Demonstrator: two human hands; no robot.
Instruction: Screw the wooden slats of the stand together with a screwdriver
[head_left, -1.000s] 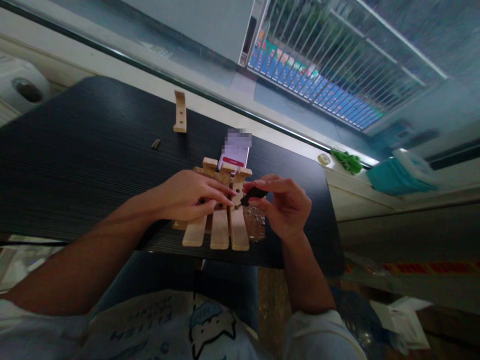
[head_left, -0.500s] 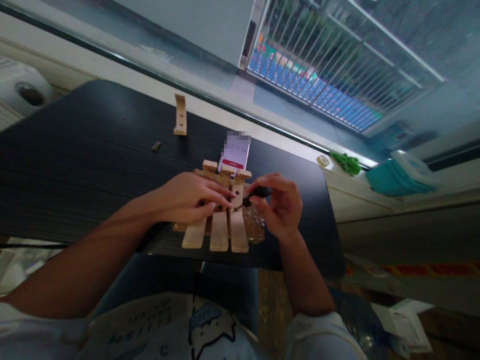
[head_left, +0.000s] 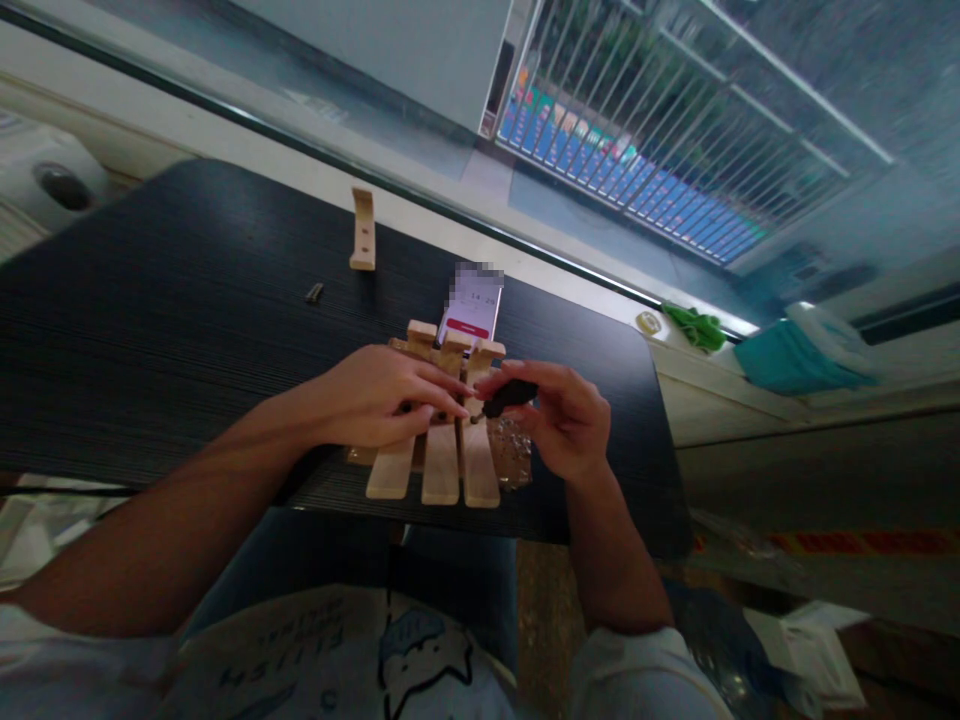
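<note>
1. The left hand (head_left: 375, 395) lies palm down on a wooden slat frame (head_left: 442, 465). Its fingers are stretched out flat across the slats and point to the right. I cannot tell whether the thumb grips underneath.
2. The right hand (head_left: 570, 425) is closed in a narrow pinch on a small black tool (head_left: 510, 395), held between thumb and fingertips. The tool's tip points left and down at the rightmost slat, just beside the left fingertips.
3. The wooden slat frame sits at the near edge of the dark worktop (head_left: 150, 330), straight in front of the person. Three pale slats run toward the person, and short upright blocks stand at the far end.
4. A crinkled clear plastic bag (head_left: 512, 452) lies on the worktop just right of the slats, under the right hand.
5. A phone (head_left: 472, 308) with a lit screen stands tilted just behind the frame's upright blocks.
6. A single loose wooden piece (head_left: 364, 230) rests near the far edge of the worktop, well apart from the hands.
7. A small dark bit (head_left: 314, 292) lies near it; it is too small to identify.
8. Beyond the worktop on the right, a green cloth (head_left: 694, 323) and a teal bag (head_left: 795, 352) lie on a pale ledge by the window.
</note>
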